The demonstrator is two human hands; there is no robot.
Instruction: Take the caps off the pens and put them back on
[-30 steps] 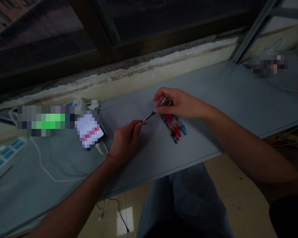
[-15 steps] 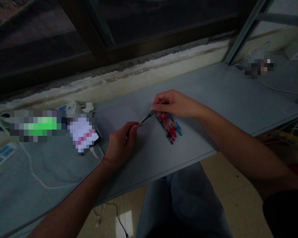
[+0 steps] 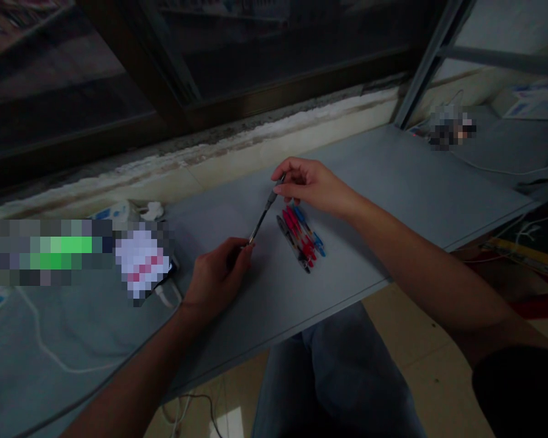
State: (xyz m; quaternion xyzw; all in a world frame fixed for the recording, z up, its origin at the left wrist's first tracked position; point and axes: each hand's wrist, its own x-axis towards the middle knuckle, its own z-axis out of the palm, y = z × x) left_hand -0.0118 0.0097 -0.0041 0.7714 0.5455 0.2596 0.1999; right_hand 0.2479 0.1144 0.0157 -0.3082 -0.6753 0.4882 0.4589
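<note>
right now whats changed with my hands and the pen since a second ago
The right hand has drawn back off the bunch of pens toward the window, and more of the pen now shows, still pinched by it and the left hand. The bunch stayed on the grey desktop.

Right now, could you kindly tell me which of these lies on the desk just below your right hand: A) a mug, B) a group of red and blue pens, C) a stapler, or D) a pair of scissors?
B: the pens lie side by side on the grey desk, just below the right hand.
</note>
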